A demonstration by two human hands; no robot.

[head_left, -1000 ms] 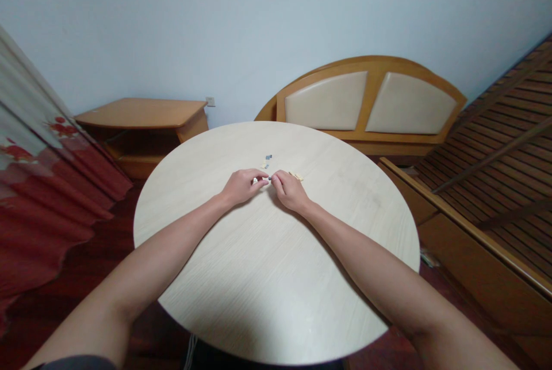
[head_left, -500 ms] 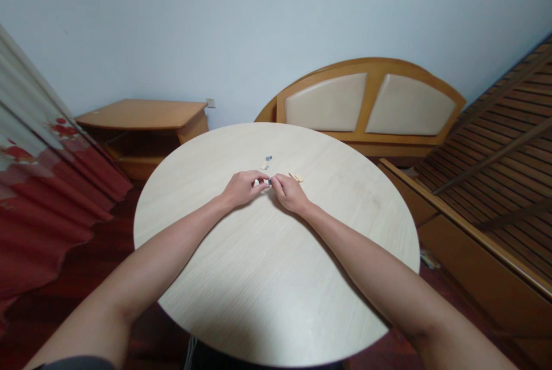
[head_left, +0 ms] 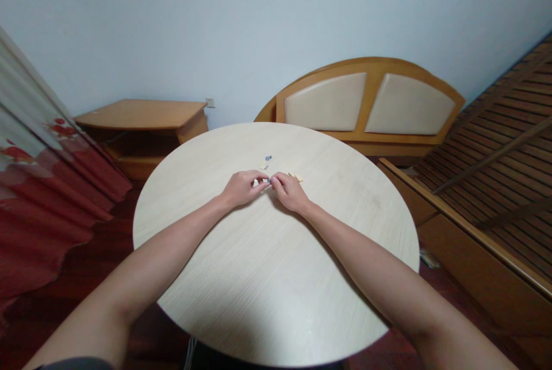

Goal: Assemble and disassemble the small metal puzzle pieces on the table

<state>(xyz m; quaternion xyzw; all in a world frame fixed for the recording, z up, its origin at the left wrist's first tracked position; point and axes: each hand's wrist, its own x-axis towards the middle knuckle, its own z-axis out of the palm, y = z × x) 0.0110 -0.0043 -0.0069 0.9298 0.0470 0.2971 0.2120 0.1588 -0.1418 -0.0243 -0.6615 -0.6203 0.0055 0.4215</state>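
Over the far half of the round table (head_left: 259, 255), my left hand (head_left: 244, 189) and my right hand (head_left: 290, 191) meet at their fingertips. Pinched between them is a tiny dark piece (head_left: 269, 180), too small to name. The left thumb and forefinger close on its left side; the right thumb and curled fingers press on its right. Just beyond the hands lie small grey-blue pieces (head_left: 268, 157) and a small pale yellow piece (head_left: 263, 165). More yellowish pieces (head_left: 298, 178) lie right behind my right hand, partly hidden by it.
A wooden cabinet (head_left: 146, 114) stands at the back left beside a red and white curtain (head_left: 38, 203). Behind the table is a headboard (head_left: 368, 99) with cream panels. A wooden bed frame (head_left: 466, 232) with slats (head_left: 504, 145) runs along the right.
Both hands stay in the same place. The piece between the fingertips seems slightly turned, and my right fingers have shifted a little.
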